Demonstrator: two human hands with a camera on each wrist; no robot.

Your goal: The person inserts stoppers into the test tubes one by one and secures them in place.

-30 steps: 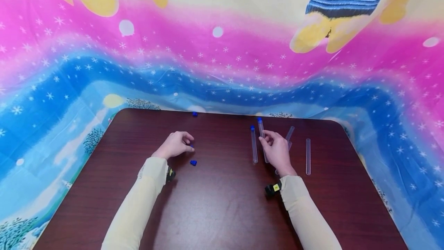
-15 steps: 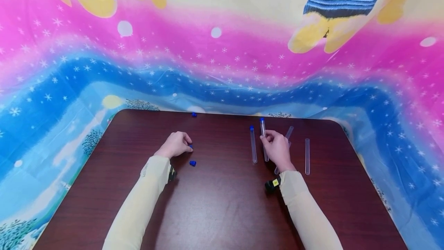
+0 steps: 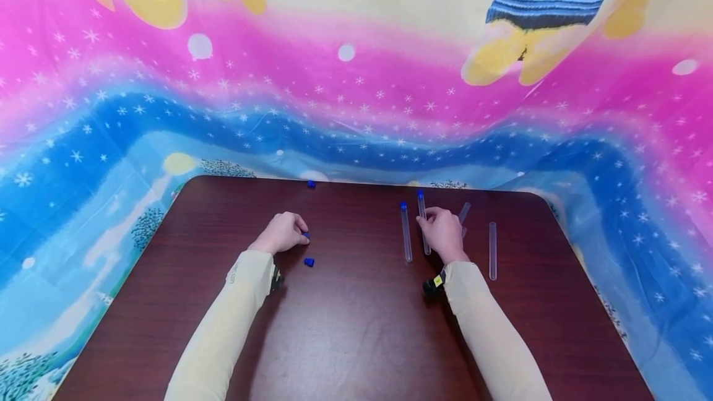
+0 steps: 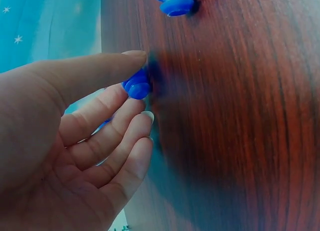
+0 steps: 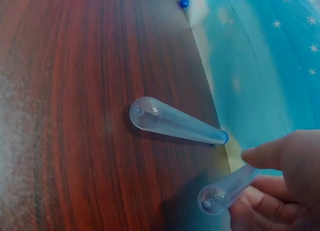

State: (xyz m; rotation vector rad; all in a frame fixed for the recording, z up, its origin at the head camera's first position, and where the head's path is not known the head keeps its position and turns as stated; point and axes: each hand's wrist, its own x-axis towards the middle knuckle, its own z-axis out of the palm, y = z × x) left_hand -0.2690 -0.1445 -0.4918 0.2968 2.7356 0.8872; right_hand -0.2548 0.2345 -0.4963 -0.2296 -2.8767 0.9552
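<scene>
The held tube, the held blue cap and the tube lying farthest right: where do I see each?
Held tube (image 5: pixel 228 188): right wrist view, on its clear body.
Held blue cap (image 4: pixel 136 86): left wrist view, on its ridged side.
Tube farthest right (image 3: pixel 492 251): head view, midway along its clear body.

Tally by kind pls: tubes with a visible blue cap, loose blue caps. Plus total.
Capped tubes: 2 (lying tube, held tube in the right hand's grip)
Loose blue caps: 3 (far cap and near cap on the table, pinched cap in the left hand)
Total: 5
</scene>
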